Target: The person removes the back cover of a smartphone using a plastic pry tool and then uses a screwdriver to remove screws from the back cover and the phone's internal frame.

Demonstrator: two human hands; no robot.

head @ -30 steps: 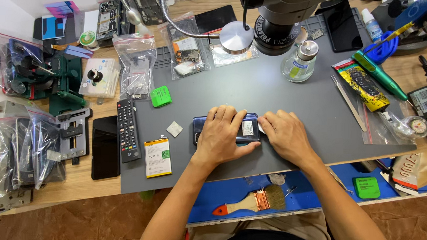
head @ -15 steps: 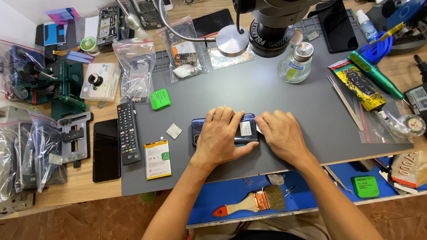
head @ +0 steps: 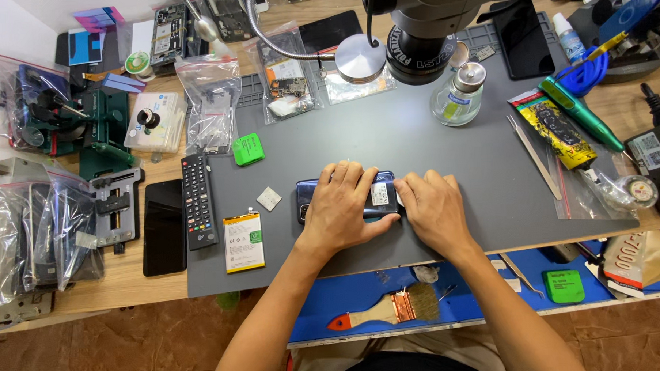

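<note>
On the grey mat (head: 416,138) of the crowded desk, both hands press flat on the dark blue phone (head: 310,193), left hand (head: 343,203) covering it, right hand (head: 432,210) at its 3 o'clock end, neither grip closed around it, so uneven pressure might crack it or push it toward the small pad (head: 269,198) at 9 o'clock.

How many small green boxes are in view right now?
2. One green box lies on the grey mat, right of the remote control; another green box sits on the blue lower shelf at right. Clutter may hide more.
</note>
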